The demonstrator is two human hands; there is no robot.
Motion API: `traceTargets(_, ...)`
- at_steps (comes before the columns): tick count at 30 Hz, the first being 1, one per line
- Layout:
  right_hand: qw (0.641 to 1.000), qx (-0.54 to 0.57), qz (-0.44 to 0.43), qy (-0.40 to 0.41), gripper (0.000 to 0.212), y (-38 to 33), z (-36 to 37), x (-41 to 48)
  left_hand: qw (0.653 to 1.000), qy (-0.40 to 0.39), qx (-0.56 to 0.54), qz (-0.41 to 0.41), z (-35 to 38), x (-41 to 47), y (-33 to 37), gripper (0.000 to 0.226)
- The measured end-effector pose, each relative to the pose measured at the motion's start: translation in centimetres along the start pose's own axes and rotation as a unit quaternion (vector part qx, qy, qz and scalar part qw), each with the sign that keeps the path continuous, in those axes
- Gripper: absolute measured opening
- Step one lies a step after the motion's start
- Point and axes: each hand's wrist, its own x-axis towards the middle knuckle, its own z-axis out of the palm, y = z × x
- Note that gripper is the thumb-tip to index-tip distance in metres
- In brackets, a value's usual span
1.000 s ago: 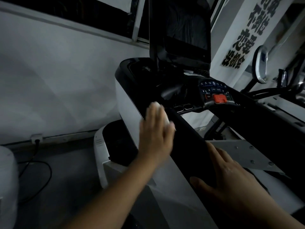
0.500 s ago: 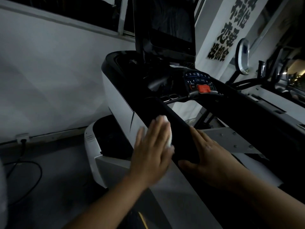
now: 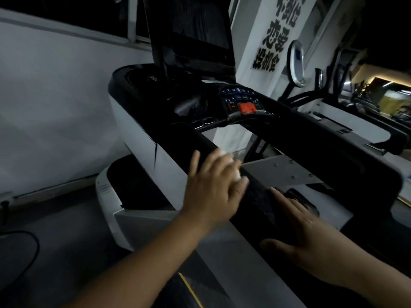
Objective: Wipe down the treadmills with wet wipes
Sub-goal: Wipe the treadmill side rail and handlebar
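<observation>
A black-and-white treadmill fills the view, its left handrail (image 3: 178,138) running from the console toward me. My left hand (image 3: 213,187) lies flat on this rail with straight fingers, pressing a white wet wipe (image 3: 231,161) against the black top; only the wipe's edges show past the fingertips. Nearer to me, my right hand (image 3: 307,241) rests on the same rail, thumb on one side and fingers draped over the far edge. The console carries a dark screen (image 3: 200,32), a keypad and a red stop button (image 3: 246,107).
A white wall (image 3: 55,96) stands close on the left, with a cable (image 3: 22,245) on the grey floor below it. The treadmill's right handrail (image 3: 322,147) crosses on the right. A white banner (image 3: 273,30) with black characters hangs behind the console. More machines stand at far right.
My left hand has slid the wipe down the rail toward me and onto its top face. The right hand stays on the rail, nearer to me than the left hand.
</observation>
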Motion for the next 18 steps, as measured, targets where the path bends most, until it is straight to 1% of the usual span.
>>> traceTargets(2, 1.000, -0.010, -0.007, 0.013, 0.109, 0.2, 0.2, -0.5, 0.995, -0.021, 0.005, 0.100, 0.6, -2.5, 2.3, 0.058)
traceTargets(3, 1.000, -0.017, -0.006, 0.012, 0.109, 0.4, 0.3, -1.0, 0.990, -0.035, 0.018, 0.137, 0.3, -3.3, 2.0, 0.058)
traceTargets(5, 1.000, -0.027, 0.009, -0.006, 0.109, 1.1, 0.3, -2.7, 0.982, -0.026, 0.064, 0.174, -0.2, -2.7, -0.4, 0.060)
traceTargets(6, 0.999, -0.024, 0.021, -0.013, 0.109, 1.4, 0.4, -3.5, 0.984, -0.014, 0.080, 0.162, -0.4, -1.7, -1.3, 0.062)
traceTargets(7, 0.999, -0.018, 0.030, -0.014, 0.108, 1.6, 0.4, -4.1, 0.989, -0.011, 0.081, 0.126, -0.5, -0.9, -1.5, 0.065)
traceTargets(8, 0.999, -0.016, 0.032, -0.009, 0.108, 1.8, 0.6, -4.5, 0.994, -0.018, 0.070, 0.082, -0.5, -0.4, -0.8, 0.067)
traceTargets(9, 0.999, -0.018, 0.030, -0.002, 0.109, 1.9, 0.7, -4.6, 0.997, -0.017, 0.049, 0.055, -0.3, -0.4, 0.7, 0.067)
traceTargets(10, 0.999, -0.019, 0.025, 0.005, 0.109, 2.0, 0.8, -4.7, 0.998, -0.022, 0.024, 0.057, 0.0, -1.0, 2.8, 0.064)
traceTargets(12, 1.000, -0.019, 0.007, 0.020, 0.109, 2.2, 1.0, -4.8, 0.990, -0.038, -0.003, 0.133, 1.0, -3.3, 6.5, 0.059)
traceTargets(13, 1.000, -0.022, -0.001, 0.021, 0.110, 2.4, 1.1, -5.2, 0.984, -0.053, 0.001, 0.170, 1.0, -4.3, 7.3, 0.059)
traceTargets(15, 0.999, -0.039, 0.003, 0.010, 0.111, 3.2, 1.2, -6.4, 0.977, -0.056, 0.034, 0.204, 0.8, -4.3, 6.7, 0.062)
traceTargets(16, 0.999, -0.047, 0.013, 0.006, 0.111, 3.7, 1.4, -7.1, 0.978, -0.045, 0.048, 0.199, 0.7, -3.8, 6.2, 0.064)
traceTargets(18, 0.998, -0.057, 0.022, 0.015, 0.112, 4.2, 1.7, -7.9, 0.988, -0.045, 0.056, 0.138, 0.5, -3.4, 6.8, 0.069)
